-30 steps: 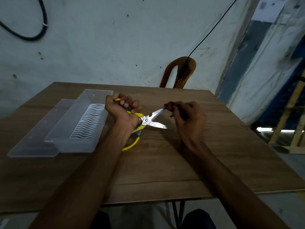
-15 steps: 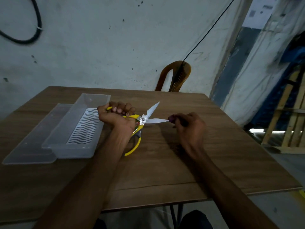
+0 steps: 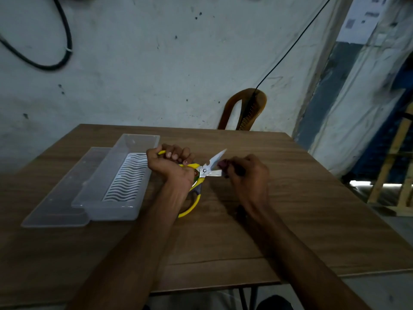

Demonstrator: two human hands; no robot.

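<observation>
My left hand (image 3: 172,165) grips the upper yellow handle of a pair of scissors (image 3: 209,168); the lower yellow handle loop hangs free below my wrist. The steel blades stand apart, pointing right. My right hand (image 3: 247,175) pinches a small dark reddish piece (image 3: 223,164) and holds it between the two blades, close to the pivot. Both hands hover just above the middle of the wooden table (image 3: 290,198).
A clear plastic box (image 3: 116,175) with a white wavy insert stands left of my left hand, its lid (image 3: 55,198) lying flat beside it. A brown plastic chair (image 3: 243,110) is behind the table's far edge. Wooden frames stand at the right.
The dark piece has gone from the blade tips deeper in between the open blades. My right hand moved left toward the scissors; the left hand kept its grip.
</observation>
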